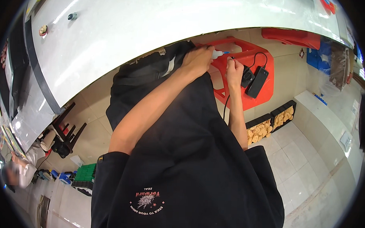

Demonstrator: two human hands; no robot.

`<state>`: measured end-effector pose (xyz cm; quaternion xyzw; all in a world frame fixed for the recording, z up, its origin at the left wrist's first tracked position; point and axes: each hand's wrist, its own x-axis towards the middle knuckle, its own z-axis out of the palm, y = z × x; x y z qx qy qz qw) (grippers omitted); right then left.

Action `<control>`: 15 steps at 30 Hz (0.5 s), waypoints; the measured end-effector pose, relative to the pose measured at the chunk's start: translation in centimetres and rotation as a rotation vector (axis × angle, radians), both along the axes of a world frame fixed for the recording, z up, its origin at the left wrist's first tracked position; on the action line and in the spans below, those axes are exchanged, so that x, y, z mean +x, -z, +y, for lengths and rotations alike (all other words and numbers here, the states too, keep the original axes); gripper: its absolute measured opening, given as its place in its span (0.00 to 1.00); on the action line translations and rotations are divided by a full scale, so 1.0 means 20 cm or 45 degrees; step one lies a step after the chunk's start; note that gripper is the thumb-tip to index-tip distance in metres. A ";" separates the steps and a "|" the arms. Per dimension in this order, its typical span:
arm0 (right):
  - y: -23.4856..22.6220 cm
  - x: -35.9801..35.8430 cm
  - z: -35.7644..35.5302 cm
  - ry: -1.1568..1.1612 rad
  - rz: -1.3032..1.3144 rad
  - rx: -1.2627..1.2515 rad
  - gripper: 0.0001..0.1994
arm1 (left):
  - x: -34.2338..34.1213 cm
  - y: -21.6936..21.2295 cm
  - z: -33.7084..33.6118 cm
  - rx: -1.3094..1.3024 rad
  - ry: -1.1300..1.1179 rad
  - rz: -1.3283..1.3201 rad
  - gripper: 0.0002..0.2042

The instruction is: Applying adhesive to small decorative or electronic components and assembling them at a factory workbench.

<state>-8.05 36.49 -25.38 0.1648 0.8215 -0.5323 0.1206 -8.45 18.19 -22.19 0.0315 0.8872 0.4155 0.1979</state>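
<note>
My left hand (197, 60) is closed round a small white squeeze bottle (217, 54); its blue tip points toward my right hand. My right hand (234, 72) is raised just beside that tip, thumb and fingers pinched together. Something small and dark shows at its fingertips, too small to name. Below both hands stands a red plastic stool (255, 101). On its seat, right of my right hand, lie a black rectangular device (257, 82) with a cable plugged in and a squarish black box (247, 76). A thin black cable hangs beside my right wrist.
A long white tabletop (125, 27) curves across the front, bearing a small dark bottle (72, 16) and a small brown ornament (43, 30). Another red stool (291, 37) stands at the far right. Black trays (267, 117) of yellowish pieces sit on the right. A person (21, 170) is at the left.
</note>
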 end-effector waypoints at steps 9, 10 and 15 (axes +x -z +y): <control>0.03 -0.02 0.02 -0.060 0.035 -0.011 0.17 | 0.00 -0.01 0.00 0.019 0.008 -0.008 0.14; 0.03 -0.02 0.02 -0.062 0.040 -0.004 0.17 | 0.00 -0.01 0.00 0.021 0.006 -0.006 0.14; 0.01 -0.02 0.00 -0.020 0.007 -0.017 0.17 | 0.00 -0.02 -0.01 0.019 0.022 -0.029 0.13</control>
